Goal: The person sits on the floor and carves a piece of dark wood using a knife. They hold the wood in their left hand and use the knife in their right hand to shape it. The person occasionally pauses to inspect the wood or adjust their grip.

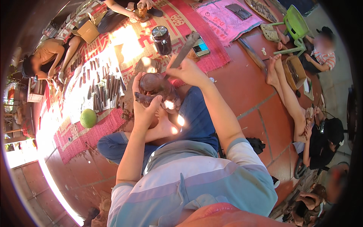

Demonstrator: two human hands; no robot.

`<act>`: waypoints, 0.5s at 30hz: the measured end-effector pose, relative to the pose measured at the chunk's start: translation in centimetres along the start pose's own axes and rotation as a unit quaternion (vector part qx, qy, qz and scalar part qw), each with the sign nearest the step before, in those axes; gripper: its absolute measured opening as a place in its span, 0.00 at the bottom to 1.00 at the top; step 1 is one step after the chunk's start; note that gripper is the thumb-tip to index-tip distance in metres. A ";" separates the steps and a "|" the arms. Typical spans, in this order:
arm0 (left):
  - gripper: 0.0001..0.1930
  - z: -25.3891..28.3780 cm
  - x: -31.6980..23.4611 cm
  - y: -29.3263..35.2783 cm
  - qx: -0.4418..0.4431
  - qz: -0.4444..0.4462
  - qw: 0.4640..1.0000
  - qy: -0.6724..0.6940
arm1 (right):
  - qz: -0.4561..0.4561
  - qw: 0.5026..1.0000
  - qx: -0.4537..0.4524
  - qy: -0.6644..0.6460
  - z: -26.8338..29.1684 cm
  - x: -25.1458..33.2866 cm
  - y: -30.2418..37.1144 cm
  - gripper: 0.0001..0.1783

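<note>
I sit cross-legged on the floor with a rounded, dark brown wooden carving [151, 82] above my lap. My left hand [143, 113] is closed around its near left side, the thumb pressed against a projecting part. My right hand [187, 72] grips a long, flat, grey-brown tool [186, 48], tilted with its upper end away from me. The lower end meets or comes very near the carving's right side; its exact kind cannot be made out. Just beyond the carving a piece of wood [148, 63] rests near the mat's edge.
Several dark-handled tools [101, 92] lie in rows on a pale sheet to the left, near a round green fruit [88, 118]. Ahead stand a dark jar with a metal lid [161, 39] and a phone [202, 48]. Other people sit around, a green chair [296, 23] at right.
</note>
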State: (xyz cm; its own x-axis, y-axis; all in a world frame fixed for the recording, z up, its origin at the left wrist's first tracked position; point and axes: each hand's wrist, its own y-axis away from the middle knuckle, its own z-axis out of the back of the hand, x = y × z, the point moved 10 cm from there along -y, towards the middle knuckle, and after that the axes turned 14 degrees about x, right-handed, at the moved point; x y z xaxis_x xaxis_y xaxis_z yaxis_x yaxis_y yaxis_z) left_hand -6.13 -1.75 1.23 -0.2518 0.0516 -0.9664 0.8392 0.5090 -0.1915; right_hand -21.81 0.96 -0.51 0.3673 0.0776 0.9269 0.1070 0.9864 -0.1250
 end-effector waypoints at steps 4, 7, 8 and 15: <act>0.40 0.3 0.0 0.2 -0.004 0.001 1.000 -0.018 | 0.012 0.999 0.019 -0.043 -0.4 1.2 0.7 0.07; 0.40 0.4 0.2 0.1 -0.010 -0.009 1.000 -0.025 | 0.008 0.998 0.035 -0.058 -1.4 1.0 0.3 0.07; 0.40 0.5 0.3 0.0 -0.007 -0.009 1.000 -0.028 | -0.005 0.998 0.011 -0.059 -0.6 0.6 0.2 0.07; 0.40 0.2 0.1 0.1 0.005 0.002 1.000 -0.023 | -0.009 0.998 0.050 -0.048 -1.8 0.8 0.3 0.08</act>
State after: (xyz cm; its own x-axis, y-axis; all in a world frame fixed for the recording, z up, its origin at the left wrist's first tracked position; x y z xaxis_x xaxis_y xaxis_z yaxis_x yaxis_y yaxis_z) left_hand -5.97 -1.90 1.12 -0.2266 0.0148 -0.9739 0.8449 0.5005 -0.1889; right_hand -19.78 1.10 -0.41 0.2746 0.0681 0.9591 0.0188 0.9969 -0.0762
